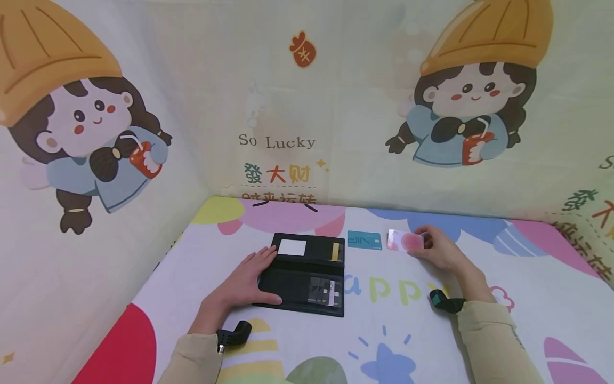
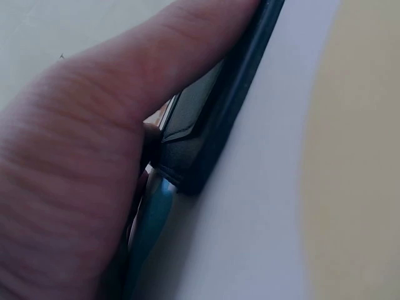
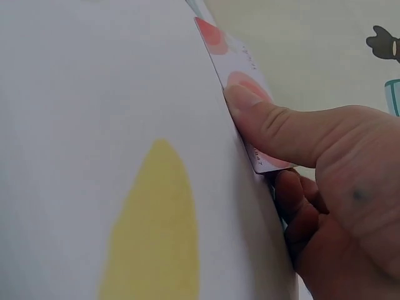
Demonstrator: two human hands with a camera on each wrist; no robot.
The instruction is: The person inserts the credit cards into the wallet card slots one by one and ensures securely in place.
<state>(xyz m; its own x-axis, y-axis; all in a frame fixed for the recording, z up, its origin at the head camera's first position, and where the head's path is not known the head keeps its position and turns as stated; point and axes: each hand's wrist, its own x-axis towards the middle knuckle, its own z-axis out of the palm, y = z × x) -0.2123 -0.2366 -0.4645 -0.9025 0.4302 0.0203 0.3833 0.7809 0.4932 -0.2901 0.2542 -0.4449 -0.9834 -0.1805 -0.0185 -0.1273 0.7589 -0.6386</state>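
Note:
A black wallet (image 1: 293, 290) lies unfolded on the table, with cards in its slots and a white patch on its upper half. My left hand (image 1: 243, 281) rests on its left side, fingers and thumb spread; the left wrist view shows the thumb along the wallet's edge (image 2: 234, 106). At the right, my right hand (image 1: 440, 248) pinches a pink-and-white card (image 1: 399, 240) by its right end. Close up, the thumb presses on the face of the card (image 3: 234, 59), with the other fingers curled at its far edge. Between wallet and pink card lies a teal card (image 1: 364, 240).
A patterned cloth (image 1: 384, 325) covers the table, and printed cloth walls (image 1: 360, 106) rise behind it and at the left. In the left wrist view a teal strip (image 2: 152, 231) shows beside the wallet; its kind is unclear.

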